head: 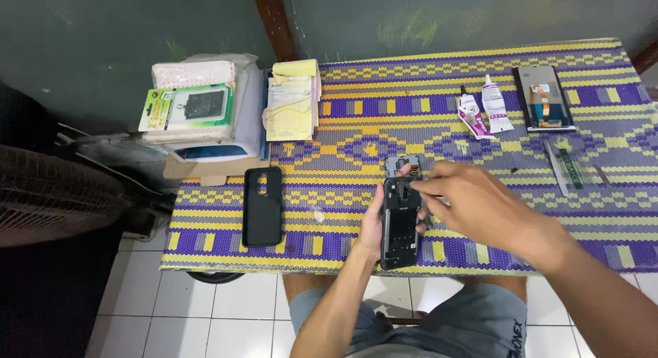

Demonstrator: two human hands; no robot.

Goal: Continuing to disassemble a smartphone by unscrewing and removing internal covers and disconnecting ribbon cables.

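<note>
Opened phone [399, 224], back cover off and dark insides showing, is held upright-lengthwise just above the near edge of the table [356, 111], which is covered by a purple and yellow woven mat. Left hand [373, 224] cups it from the left side, fingers wrapped round its edge. Right hand [473, 200] reaches over from the right, fingertips pinched together at the phone's top end; whether they hold a small part there cannot be told. Just behind the phone lies a small grey piece [395, 165]. Left of the phone, on the mat, lies a black phone case [262, 206]. Behind and right of the phone lie two glue tubes [485, 111] and a phone screen [544, 97]. Behind and left of it sit a yellow paper pad [293, 101] and a stack of boxes [199, 111].
</note>
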